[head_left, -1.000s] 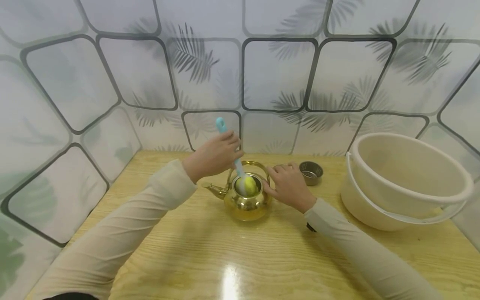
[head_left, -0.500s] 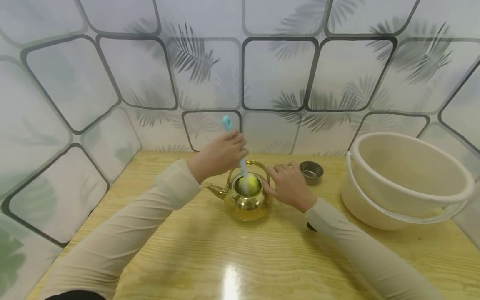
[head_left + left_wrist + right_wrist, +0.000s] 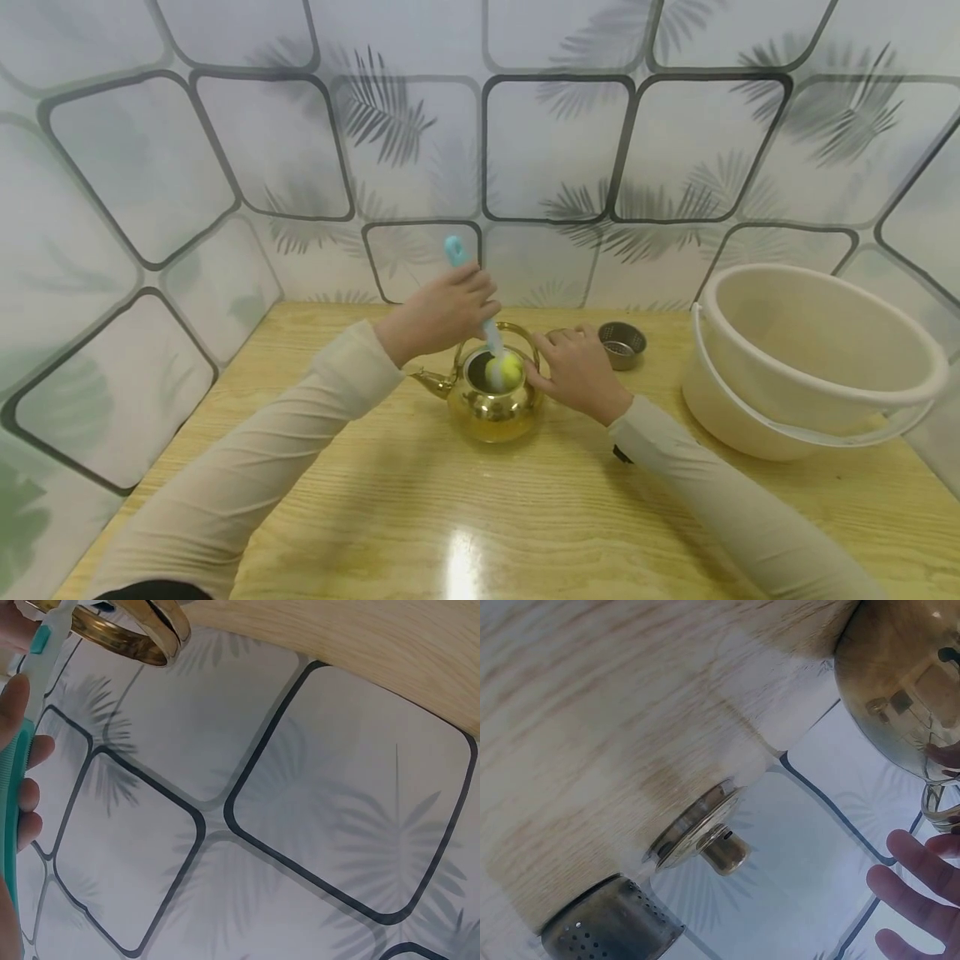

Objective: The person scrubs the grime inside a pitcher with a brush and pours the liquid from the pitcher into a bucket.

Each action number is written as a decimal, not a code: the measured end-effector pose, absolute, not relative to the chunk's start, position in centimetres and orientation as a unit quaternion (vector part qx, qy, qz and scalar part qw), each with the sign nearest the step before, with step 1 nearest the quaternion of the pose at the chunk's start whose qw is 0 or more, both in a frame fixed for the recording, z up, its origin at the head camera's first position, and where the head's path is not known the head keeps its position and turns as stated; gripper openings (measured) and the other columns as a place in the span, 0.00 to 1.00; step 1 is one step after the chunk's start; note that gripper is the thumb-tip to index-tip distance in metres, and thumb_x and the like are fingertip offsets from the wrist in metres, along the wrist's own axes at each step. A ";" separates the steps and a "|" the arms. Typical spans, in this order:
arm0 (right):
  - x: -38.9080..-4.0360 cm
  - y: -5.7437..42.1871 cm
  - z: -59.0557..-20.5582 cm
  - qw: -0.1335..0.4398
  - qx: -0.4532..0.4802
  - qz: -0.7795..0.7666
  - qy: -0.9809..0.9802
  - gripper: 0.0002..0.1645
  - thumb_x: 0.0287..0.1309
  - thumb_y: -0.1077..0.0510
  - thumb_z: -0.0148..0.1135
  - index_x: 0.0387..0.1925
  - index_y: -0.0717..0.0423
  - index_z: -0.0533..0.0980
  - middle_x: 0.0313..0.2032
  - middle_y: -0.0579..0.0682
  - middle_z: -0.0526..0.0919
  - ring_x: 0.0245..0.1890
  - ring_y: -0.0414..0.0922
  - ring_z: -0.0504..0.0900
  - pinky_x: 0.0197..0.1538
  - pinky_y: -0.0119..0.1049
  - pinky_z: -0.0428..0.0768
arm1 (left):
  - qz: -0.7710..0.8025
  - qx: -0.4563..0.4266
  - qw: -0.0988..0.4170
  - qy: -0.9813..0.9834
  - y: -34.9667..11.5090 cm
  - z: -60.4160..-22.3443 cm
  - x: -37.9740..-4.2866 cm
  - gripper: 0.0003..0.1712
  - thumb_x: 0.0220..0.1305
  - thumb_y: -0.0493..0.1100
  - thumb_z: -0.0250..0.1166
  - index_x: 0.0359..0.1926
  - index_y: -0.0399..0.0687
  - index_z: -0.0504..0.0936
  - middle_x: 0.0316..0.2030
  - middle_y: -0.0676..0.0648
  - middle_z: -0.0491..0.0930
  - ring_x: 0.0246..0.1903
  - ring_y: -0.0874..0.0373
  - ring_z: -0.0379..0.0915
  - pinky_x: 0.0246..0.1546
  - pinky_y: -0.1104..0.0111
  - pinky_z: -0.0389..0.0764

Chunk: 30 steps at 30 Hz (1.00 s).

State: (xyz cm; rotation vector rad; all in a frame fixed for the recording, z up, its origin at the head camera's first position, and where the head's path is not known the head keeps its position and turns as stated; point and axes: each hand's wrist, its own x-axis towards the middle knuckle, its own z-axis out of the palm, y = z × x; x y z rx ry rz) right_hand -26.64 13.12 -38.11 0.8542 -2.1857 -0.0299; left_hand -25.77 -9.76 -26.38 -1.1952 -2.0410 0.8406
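My left hand (image 3: 442, 312) grips the blue-green and white handle of a sponge brush (image 3: 453, 248) from above. Its yellow-green sponge head (image 3: 504, 372) sits in the round mouth of a shiny gold teapot (image 3: 491, 412), near the right side of the opening. In the left wrist view, fingers curl around the brush handle (image 3: 16, 802) beside the teapot's hoop handle (image 3: 124, 637). At the teapot's right side, my right hand (image 3: 581, 371) holds the foot of the hoop handle between thumb and forefinger, while its other fingers (image 3: 907, 892) reach loosely outward. The spout points left.
Behind the right hand lie a perforated metal strainer (image 3: 622, 346) and a knobbed lid (image 3: 724, 851), the lid mostly hidden in the head view. A large cream bucket (image 3: 750, 421) with its handle down stands at the right. Patterned walls close off the wooden table (image 3: 390, 500).
The brush and left hand have shifted right, and the sponge head has moved from the middle of the teapot's mouth to its right side. The right hand and teapot stay put.
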 end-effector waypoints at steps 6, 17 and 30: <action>-26.7 13.2 -38.1 0.383 0.336 -0.008 -0.861 0.17 0.54 0.44 0.55 0.35 0.53 0.77 0.22 0.51 0.84 0.23 0.48 0.82 0.34 0.47 0.77 | 0.300 -0.451 0.312 -0.781 -10.1 -26.6 -25.7 0.25 0.56 0.65 0.58 0.40 0.51 0.78 0.45 0.51 0.82 0.49 0.55 0.71 0.60 0.64 0.64; -26.6 13.2 -38.0 0.372 0.328 -0.014 -0.868 0.17 0.54 0.45 0.57 0.37 0.53 0.78 0.24 0.51 0.84 0.25 0.48 0.83 0.37 0.48 0.78 | 0.236 -0.455 0.263 -0.817 -10.5 -26.8 -26.0 0.25 0.54 0.64 0.62 0.40 0.49 0.80 0.41 0.50 0.82 0.45 0.54 0.71 0.59 0.62 0.65; -26.5 13.2 -38.1 0.372 0.330 -0.008 -0.868 0.16 0.55 0.44 0.55 0.33 0.52 0.76 0.23 0.50 0.84 0.25 0.48 0.83 0.37 0.49 0.77 | 0.213 -0.460 0.239 -0.828 -10.4 -26.6 -25.8 0.23 0.53 0.61 0.65 0.39 0.49 0.81 0.41 0.49 0.82 0.46 0.53 0.72 0.59 0.61 0.64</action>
